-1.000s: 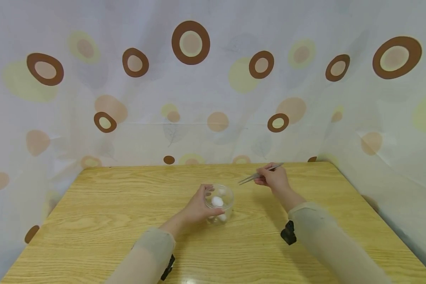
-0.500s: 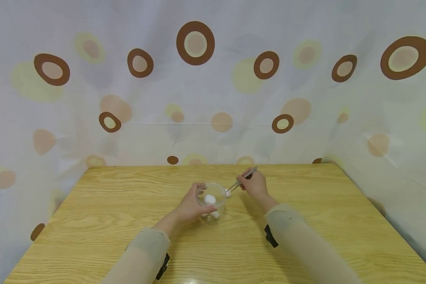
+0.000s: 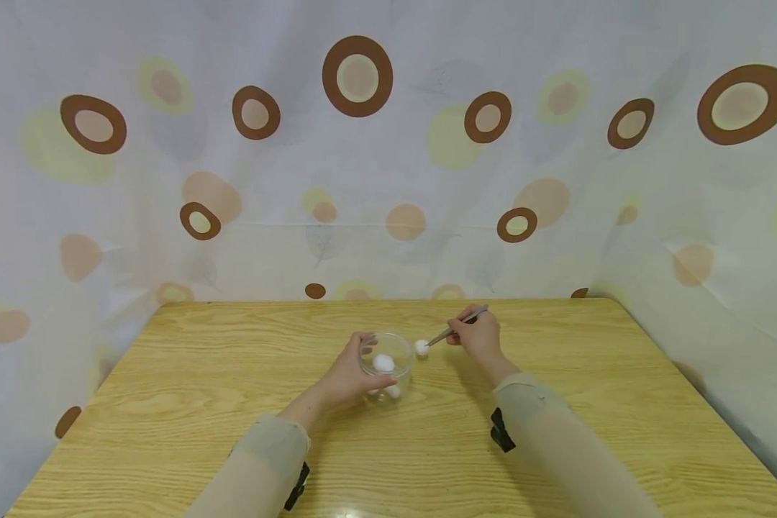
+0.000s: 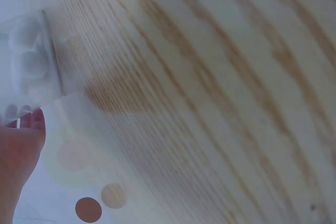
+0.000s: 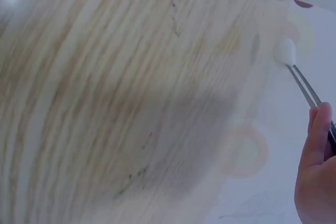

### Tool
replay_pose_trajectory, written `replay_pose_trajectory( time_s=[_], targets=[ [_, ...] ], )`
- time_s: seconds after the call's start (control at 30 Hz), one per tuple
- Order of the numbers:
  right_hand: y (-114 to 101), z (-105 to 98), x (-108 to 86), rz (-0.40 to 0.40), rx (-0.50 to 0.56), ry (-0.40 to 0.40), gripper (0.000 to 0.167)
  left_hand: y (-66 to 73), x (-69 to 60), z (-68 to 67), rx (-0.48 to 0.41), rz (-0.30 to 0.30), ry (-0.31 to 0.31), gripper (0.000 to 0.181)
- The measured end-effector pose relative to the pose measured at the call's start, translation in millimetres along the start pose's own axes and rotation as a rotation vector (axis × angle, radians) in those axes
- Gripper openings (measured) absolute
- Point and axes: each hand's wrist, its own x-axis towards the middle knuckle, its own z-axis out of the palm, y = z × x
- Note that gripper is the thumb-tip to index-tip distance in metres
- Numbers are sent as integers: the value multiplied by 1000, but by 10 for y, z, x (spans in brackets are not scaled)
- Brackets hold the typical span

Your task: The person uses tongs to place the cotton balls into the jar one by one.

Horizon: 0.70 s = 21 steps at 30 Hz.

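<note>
My left hand [image 3: 346,374] grips a clear round plastic tub [image 3: 404,374] by its side, thumb along the front and fingers behind. White cotton balls [image 3: 383,363] lie inside it; the left wrist view shows part of the tub [image 4: 52,56] and my hand [image 4: 21,150] at its wall. In my right hand [image 3: 479,338] is a pair of metal tweezers [image 3: 442,335], held like a pen. Their tips meet another cotton ball [image 3: 422,348], just right of the tub's rim. In the right wrist view this ball [image 5: 286,52] sits at the tweezer tips, apart from a small shadow on the wood.
The wood-grain table [image 3: 233,432] extends around both hands. Behind and at the sides hangs a pale curtain [image 3: 265,187] printed with brown and beige circles. A dark strap device [image 3: 501,430] sits at my right wrist.
The tub has shifted slightly left in the head view. The tweezers have come down leftward to a cotton ball beside the tub, then moved a little right with it.
</note>
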Motion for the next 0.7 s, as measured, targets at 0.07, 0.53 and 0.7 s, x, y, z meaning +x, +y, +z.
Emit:
replay_pose_trajectory(
  time_s=[0.07, 0.53, 0.7],
  targets=[
    [-12, -69, -3, 33, 37, 9, 9, 2, 3, 5, 4, -1, 2, 87],
    [-147, -381, -86, 210, 424, 48, 14, 70, -2, 74, -6, 1, 37, 88],
    [-250, -444, -150, 249, 495, 44, 14, 78, 15, 64, 8, 15, 44, 87]
  ],
)
